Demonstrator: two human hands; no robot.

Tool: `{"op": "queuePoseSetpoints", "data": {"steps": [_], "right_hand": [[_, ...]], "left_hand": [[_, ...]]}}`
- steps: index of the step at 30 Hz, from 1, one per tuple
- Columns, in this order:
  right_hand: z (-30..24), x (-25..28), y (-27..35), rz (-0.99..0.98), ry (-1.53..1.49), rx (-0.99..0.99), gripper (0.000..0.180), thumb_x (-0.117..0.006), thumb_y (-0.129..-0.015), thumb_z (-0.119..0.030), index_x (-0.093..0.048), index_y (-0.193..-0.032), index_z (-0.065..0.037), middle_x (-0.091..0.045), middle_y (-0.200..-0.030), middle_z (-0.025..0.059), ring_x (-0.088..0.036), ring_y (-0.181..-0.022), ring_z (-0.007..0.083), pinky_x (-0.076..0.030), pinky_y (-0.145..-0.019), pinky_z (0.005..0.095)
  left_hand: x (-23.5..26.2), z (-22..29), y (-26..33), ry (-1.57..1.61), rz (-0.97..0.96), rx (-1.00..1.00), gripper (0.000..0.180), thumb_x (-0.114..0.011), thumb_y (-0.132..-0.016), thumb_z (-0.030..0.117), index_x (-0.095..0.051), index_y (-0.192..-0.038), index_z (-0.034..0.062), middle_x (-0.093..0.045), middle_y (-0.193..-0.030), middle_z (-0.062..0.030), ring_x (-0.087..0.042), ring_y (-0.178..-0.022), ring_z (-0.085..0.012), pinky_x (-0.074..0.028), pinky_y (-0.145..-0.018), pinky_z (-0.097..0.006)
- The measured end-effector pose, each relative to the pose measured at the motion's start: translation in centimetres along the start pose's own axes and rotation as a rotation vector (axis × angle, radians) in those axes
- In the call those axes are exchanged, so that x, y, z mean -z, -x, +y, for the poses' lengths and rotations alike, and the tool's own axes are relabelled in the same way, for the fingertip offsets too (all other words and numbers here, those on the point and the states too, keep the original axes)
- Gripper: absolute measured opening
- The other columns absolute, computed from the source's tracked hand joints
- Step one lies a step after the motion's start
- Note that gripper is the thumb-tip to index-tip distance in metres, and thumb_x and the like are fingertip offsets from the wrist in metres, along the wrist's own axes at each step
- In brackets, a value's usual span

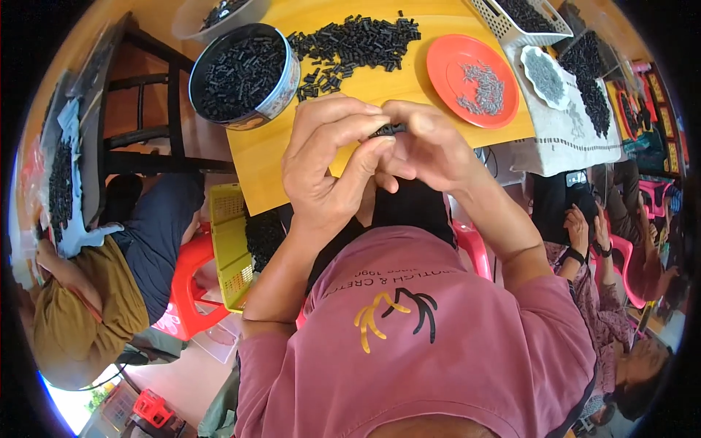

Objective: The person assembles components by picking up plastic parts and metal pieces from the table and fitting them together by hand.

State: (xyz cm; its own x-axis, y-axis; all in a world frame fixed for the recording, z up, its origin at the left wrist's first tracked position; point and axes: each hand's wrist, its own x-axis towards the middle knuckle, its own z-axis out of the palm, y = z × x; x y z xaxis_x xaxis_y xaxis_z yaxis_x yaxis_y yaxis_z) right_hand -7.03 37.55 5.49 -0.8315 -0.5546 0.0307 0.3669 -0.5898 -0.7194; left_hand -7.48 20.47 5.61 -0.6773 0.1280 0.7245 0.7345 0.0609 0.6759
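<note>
Between my two hands, over the near part of the table, is a small black plastic piece (389, 130). My left hand (328, 157) pinches it between thumb and fingers. From the other side my right hand (432, 146) meets it, fingers curled and thumb against it; part of the piece is hidden by the fingers. Just beyond my hands a loose pile of small black plastic pieces (358, 44) lies on the table. To the right sits a red plate (445, 95) holding a heap of small grey metal pins (483, 89).
At the left, a round tin (286, 91) is full of black pieces. The yellow wooden table (255, 164) has a white basket (504, 29) at its far right. A yellow crate (226, 255) stands low on my left. People sit at both sides; a white dish (531, 62) holds grey bits.
</note>
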Motion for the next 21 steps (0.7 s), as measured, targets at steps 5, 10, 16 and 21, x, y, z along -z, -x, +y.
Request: {"op": "queuePoseSetpoints", "data": {"steps": [5, 10, 16, 21], "right_hand": [[-0.5, 0.1, 0.8, 0.227, 0.708, 0.348, 0.038, -0.045, -0.102, -0.035, -0.059, -0.090, -0.001, -0.059, -0.077, 0.0043, -0.053, -0.061, 0.0111, -0.047, -0.056, 0.0261], [-0.7, -0.2, 0.4, 0.215, 1.152, 0.545, 0.028, -0.056, -0.097, -0.024, -0.059, -0.084, 0.000, -0.052, -0.065, 0.0100, -0.053, -0.055, 0.0210, -0.041, -0.052, 0.0313], [-1.5, -0.2, 0.1, 0.170, 1.256, 0.563, 0.024, -0.052, -0.098, -0.020, -0.059, -0.085, -0.001, -0.057, -0.067, 0.0115, -0.057, -0.058, 0.0294, -0.044, -0.053, 0.0359], [-1.8, 0.0, 0.2, 0.139, 1.246, 0.519, 0.024, -0.052, -0.098, -0.020, -0.058, -0.085, -0.001, -0.057, -0.068, 0.0124, -0.059, -0.061, 0.0306, -0.045, -0.054, 0.0374]], "left_hand": [[0.2, 0.2, 0.2, -0.080, -0.019, 0.033, 0.022, -0.075, -0.074, -0.002, -0.068, -0.094, 0.0029, -0.062, -0.096, -0.0105, -0.058, -0.087, -0.0233, -0.048, -0.075, -0.032], [0.0, 0.4, 0.2, -0.111, -0.009, 0.070, 0.024, -0.077, -0.072, -0.003, -0.068, -0.093, 0.0035, -0.060, -0.091, -0.0085, -0.058, -0.084, -0.0211, -0.047, -0.070, -0.030], [0.0, 0.6, 0.1, -0.120, -0.018, 0.082, 0.024, -0.077, -0.071, -0.004, -0.068, -0.093, 0.0030, -0.060, -0.088, -0.0083, -0.058, -0.080, -0.0217, -0.047, -0.067, -0.031], [-0.1, 0.1, 0.0, -0.182, -0.018, 0.004, 0.024, -0.077, -0.070, -0.004, -0.067, -0.092, 0.0023, -0.059, -0.087, -0.0088, -0.057, -0.080, -0.0228, -0.047, -0.067, -0.031]]}}
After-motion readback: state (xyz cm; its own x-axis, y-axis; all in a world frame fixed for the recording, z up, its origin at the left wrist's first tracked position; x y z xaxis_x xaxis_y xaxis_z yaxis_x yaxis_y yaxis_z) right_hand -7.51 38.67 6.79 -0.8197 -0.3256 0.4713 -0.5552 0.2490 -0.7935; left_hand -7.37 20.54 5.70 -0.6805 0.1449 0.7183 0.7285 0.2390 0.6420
